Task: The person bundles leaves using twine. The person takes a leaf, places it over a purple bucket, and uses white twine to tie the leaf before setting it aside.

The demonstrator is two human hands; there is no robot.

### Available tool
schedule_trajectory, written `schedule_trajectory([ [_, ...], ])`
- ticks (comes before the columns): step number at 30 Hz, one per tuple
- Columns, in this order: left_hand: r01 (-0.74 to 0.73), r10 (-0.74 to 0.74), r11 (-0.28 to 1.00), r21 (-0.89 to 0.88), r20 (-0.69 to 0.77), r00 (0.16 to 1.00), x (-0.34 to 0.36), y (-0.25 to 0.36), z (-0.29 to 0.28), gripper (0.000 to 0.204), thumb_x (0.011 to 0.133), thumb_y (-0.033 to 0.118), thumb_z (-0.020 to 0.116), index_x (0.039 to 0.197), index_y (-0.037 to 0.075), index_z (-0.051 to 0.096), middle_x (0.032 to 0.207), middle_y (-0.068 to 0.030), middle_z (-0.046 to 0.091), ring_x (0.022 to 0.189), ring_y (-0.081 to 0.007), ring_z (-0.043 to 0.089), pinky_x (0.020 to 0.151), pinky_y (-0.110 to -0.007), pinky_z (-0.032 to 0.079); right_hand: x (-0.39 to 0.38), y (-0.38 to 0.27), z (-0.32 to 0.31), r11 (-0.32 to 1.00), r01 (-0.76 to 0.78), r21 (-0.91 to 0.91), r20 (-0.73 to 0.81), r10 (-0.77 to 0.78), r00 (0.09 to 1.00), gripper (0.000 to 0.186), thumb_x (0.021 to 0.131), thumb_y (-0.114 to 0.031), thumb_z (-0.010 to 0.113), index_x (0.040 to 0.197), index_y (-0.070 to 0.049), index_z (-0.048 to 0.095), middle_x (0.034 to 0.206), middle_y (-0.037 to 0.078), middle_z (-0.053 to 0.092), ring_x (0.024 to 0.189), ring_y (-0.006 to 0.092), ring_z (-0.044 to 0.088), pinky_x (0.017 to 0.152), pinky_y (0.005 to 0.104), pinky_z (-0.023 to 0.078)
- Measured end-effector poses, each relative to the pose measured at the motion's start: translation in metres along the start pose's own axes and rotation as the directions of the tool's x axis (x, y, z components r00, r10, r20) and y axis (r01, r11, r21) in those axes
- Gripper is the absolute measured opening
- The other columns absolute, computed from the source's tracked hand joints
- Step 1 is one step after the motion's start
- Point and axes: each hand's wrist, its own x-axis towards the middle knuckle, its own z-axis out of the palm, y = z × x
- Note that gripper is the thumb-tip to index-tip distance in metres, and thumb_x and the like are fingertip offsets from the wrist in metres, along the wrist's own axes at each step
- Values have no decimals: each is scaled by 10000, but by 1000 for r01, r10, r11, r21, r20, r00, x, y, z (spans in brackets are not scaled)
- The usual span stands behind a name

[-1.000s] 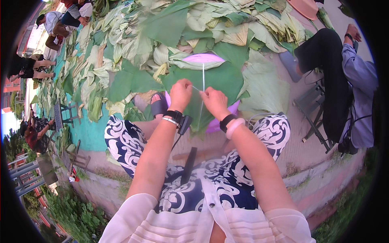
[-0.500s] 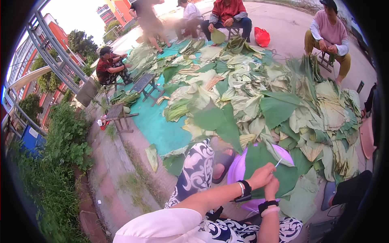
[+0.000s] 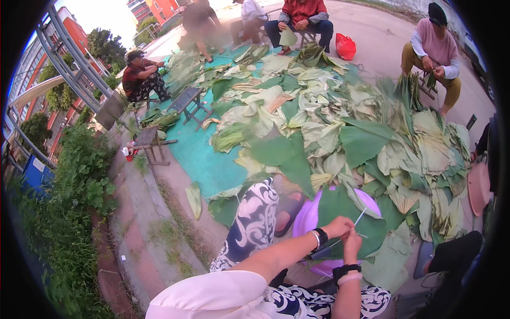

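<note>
My left hand (image 3: 338,227) and my right hand (image 3: 351,245) meet fingertip to fingertip, both pinched closed on a thin white strip (image 3: 360,216). One end of the strip slants up and right from the fingers; a short pale end pokes out at the right. I cannot tell whether it is stiff or soft. Just beyond and beneath the hands spreads a large green leaf (image 3: 333,206), draped over a purple basin (image 3: 304,217) between my knees. The leaf's far right edge is folded over, showing a paler underside.
Heaps of green and dried leaves (image 3: 319,114) cover a turquoise sheet (image 3: 204,162) ahead. Small stools (image 3: 188,101) stand at the left. Several people sit or stand around the heap. A red bag (image 3: 345,47) lies far off; a pink basin (image 3: 479,189) stands at the right.
My hands have come slightly down and left, fingertips still together. More of the white strip shows, with a second end at the right. A seated person at the left has stretched their arms forward.
</note>
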Motion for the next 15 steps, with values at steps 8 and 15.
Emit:
schedule_trajectory([
  [8,-50,16,968,246,138,990,5,0,-7,181,699,-31,527,831,-9,649,687,-72,633,595,-147,569,545,-294,450,-2,-3,-6,996,-6,-91,26,9,1000,430,893,-291,461,633,21,603,561,64,572,532,148,536,526,282,415],
  [15,-100,70,893,439,83,994,7,-3,-5,143,671,8,567,787,14,650,659,-79,629,589,-155,569,558,-302,451,-2,-10,-8,978,-103,-179,-53,95,994,482,900,-335,429,664,31,635,570,103,593,558,183,558,552,330,410],
])
